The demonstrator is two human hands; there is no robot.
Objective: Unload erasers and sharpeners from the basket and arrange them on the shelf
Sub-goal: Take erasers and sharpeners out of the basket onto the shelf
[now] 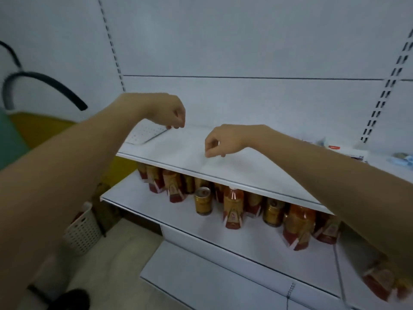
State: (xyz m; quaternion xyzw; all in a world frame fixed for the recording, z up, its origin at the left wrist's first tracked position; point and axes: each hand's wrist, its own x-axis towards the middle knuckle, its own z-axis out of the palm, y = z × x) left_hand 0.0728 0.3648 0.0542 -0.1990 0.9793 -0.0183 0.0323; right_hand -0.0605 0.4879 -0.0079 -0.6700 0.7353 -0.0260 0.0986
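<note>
No legible text or labels.

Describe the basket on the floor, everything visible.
The basket is cream, plastic by its look, with walls perforated in rows of small holes and a handle cutout near the rim. It stands upright on the floor at lower left, beside the lowest shelf's end. The left forearm hides part of it. Something reddish shows inside; neither hand touches it.

both forearms are bare, no sleeves, watch or rings on the left hand (173, 113) or right hand (223, 140); a black shoe (74, 298) shows below the left forearm.
</note>
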